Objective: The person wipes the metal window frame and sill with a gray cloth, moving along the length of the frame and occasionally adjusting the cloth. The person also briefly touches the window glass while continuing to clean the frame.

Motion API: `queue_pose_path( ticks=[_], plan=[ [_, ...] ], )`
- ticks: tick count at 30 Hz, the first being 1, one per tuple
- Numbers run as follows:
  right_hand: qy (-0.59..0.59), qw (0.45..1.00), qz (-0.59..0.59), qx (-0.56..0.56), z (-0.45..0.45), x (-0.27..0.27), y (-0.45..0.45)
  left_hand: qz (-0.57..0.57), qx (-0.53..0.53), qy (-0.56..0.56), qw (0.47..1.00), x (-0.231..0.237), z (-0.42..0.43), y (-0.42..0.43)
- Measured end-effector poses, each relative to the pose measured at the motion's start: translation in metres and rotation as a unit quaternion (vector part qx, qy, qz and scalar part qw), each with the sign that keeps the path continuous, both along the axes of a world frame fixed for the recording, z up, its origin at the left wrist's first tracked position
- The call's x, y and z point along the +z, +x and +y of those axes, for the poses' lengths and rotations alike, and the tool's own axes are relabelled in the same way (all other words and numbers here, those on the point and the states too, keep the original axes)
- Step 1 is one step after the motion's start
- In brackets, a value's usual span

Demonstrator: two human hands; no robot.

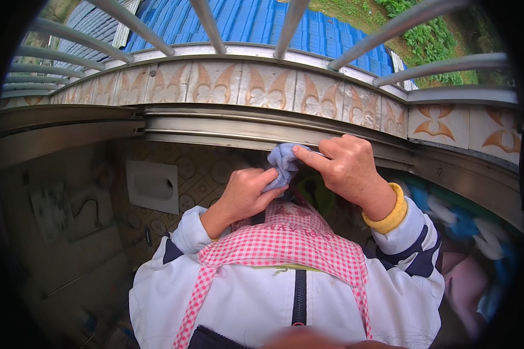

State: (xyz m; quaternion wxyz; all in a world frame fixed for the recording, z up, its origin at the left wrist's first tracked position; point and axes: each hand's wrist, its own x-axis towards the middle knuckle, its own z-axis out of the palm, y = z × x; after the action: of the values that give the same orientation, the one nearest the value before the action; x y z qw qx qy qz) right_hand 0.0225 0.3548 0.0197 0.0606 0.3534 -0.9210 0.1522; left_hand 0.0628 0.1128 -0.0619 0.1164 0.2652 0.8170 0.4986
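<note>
A bunched light-blue cloth (pixel 284 160) is held in front of my chest, close to the metal window track (pixel 218 128). My left hand (pixel 249 192) pinches its lower end between thumb and fingers. On its upper right side, my right hand (pixel 347 168) grips the cloth, the index finger stretched out over it. Thin pale material shows beside that finger; I cannot tell whether it is a fold of the cloth. The cloth overlaps the near edge of the track, though contact is unclear.
Beyond the track runs a tiled sill (pixel 266 87) with metal bars (pixel 290 28) above it. Sliding window frames (pixel 70 131) stand at the left. Outside lies a blue corrugated roof (pixel 253 22). A squat toilet (pixel 153 186) is set in the tiled floor below, and a green basin (pixel 316 192) is partly hidden.
</note>
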Motion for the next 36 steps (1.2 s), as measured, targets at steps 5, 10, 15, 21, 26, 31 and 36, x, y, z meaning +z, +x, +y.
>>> queue_pose_path(
  ticks=[5,10,15,21,26,31,36],
  plan=[
    [0.101,0.993,0.006,-0.062,0.076,0.021,0.036,-0.006,-0.071,0.033,0.997,-0.012,0.077,0.002],
    [0.18,0.972,0.025,-0.149,0.131,0.037,0.075,-0.022,-0.136,0.026,0.99,-0.018,0.162,0.007],
    [0.25,0.93,0.048,-0.266,0.149,0.034,0.106,-0.043,-0.158,0.06,0.985,-0.013,0.226,0.014],
    [0.194,0.904,0.083,-0.371,0.161,0.049,0.159,-0.015,-0.186,0.114,0.976,0.005,0.258,0.034],
    [-0.22,0.83,-0.041,-0.51,0.173,0.023,0.218,0.034,-0.249,0.15,0.956,0.021,0.257,0.046],
    [-0.623,0.608,-0.258,-0.42,0.154,-0.043,0.252,0.038,-0.261,0.118,0.957,0.03,0.261,0.059],
    [-0.594,0.65,-0.218,-0.421,0.156,-0.073,0.252,0.048,-0.295,0.059,0.953,0.047,0.255,0.061]
  ],
)
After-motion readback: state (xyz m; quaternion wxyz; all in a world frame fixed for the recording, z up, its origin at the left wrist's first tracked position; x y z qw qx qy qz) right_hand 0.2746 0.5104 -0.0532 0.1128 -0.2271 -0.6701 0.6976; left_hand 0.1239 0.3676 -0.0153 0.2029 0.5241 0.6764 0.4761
